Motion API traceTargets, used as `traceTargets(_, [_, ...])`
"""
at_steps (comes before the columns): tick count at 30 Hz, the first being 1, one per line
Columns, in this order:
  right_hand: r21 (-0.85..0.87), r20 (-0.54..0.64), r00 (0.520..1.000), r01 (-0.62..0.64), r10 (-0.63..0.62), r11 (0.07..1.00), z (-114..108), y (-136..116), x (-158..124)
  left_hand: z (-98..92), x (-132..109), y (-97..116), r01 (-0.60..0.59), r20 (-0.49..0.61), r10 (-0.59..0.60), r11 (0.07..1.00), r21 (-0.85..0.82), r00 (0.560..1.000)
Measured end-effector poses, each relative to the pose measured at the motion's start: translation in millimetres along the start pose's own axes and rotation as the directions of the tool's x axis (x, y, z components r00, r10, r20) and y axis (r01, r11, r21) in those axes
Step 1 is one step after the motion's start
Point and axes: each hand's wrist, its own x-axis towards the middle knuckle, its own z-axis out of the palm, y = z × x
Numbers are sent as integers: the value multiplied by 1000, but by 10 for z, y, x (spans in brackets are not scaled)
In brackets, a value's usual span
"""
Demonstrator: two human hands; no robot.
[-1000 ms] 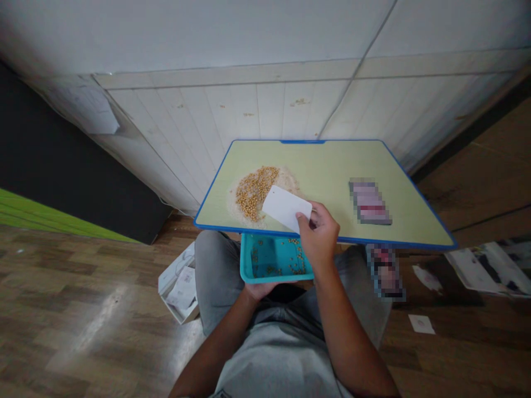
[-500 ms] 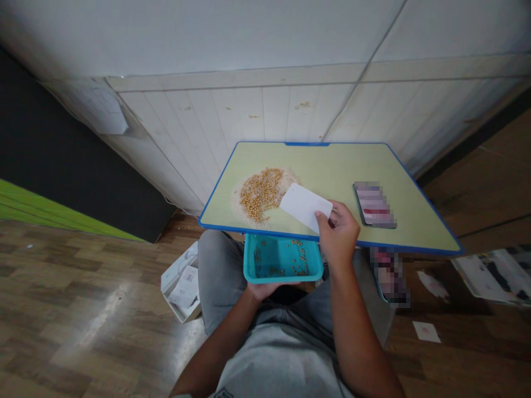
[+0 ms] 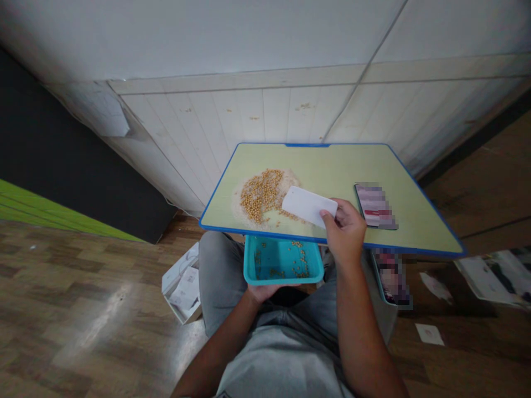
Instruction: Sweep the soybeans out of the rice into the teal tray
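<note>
My right hand (image 3: 346, 232) pinches a white card (image 3: 309, 205) and holds it flat just right of a heap of yellow beans (image 3: 262, 193) mixed with white grains on the green tabletop (image 3: 327, 166). Below the table's near edge, my left hand (image 3: 265, 291) holds up a teal tray (image 3: 283, 261) from underneath; only its fingertips show. Several beans lie in the tray.
A phone (image 3: 375, 206) lies on the table's right side. An open white box (image 3: 182, 284) sits on the wooden floor left of my knee. Papers (image 3: 489, 276) lie on the floor at right. A white panelled wall stands close behind the table.
My right hand has drawn the card rightward, away from the bean heap. The tray under the table edge has stayed in place.
</note>
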Motion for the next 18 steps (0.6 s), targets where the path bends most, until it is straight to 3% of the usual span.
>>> traceTargets(5, [10,24,1000,-1,1,1000,-9,-17,-10,-70,11,-14,5,18,-5,1000,-1,1000])
traceTargets(13, [17,101,995,-4,2,1000,10,-32,-29,37,0,5,-5,5,5,1000,2,1000])
traceTargets(18, [5,66,998,12,-12,1000,11,-14,-30,75,-4,10,-12,-19,13,1000,6,1000])
